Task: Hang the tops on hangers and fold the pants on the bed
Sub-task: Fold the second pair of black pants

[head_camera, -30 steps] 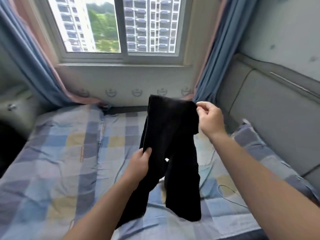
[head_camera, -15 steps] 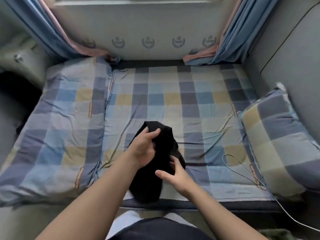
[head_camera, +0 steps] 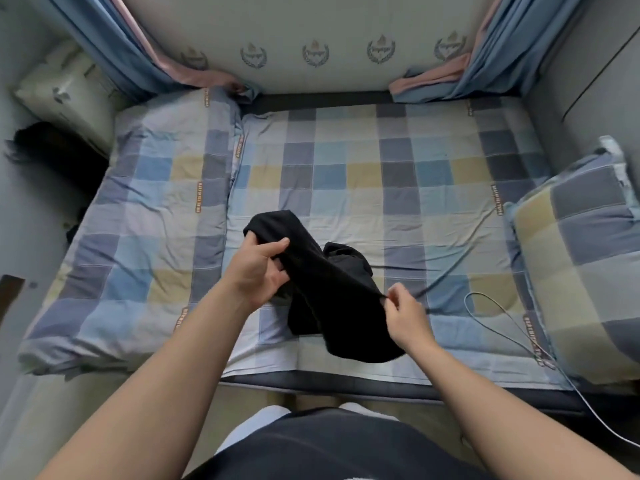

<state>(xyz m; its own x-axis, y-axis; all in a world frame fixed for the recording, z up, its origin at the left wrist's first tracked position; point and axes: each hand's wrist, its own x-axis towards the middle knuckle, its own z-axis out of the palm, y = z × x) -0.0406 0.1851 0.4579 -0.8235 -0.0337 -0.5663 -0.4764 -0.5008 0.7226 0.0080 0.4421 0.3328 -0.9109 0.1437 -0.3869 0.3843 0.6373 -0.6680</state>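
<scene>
The black pants (head_camera: 332,289) are bunched up over the middle of the bed (head_camera: 381,188), near its front edge, partly lifted and partly resting on the checked sheet. The left hand (head_camera: 258,271) has a clenched grip on the upper end of the cloth, fingers wrapped into a thick wad of it, while the right hand (head_camera: 407,315) pinches just a thin edge between thumb and fingertips. That pinch looks to me like the weak spot: if the person pulls the two ends apart to straighten the pants, the edge could slip free and the fabric would drop back in a heap. The garment is also twisted between the hands, one part lying crumpled behind on the sheet, so a fold made now would likely trap the twist and come out lumpy. The lower end hangs close to the front edge of the mattress, and I'd say a careless shake might send it sliding off toward the floor. A thin cable (head_camera: 502,320) loops across the sheet just to the right of the right hand, beside the pillow (head_camera: 581,271); spreading the pants out that way could snag or drag it. I see no hangers or tops from here.
</scene>
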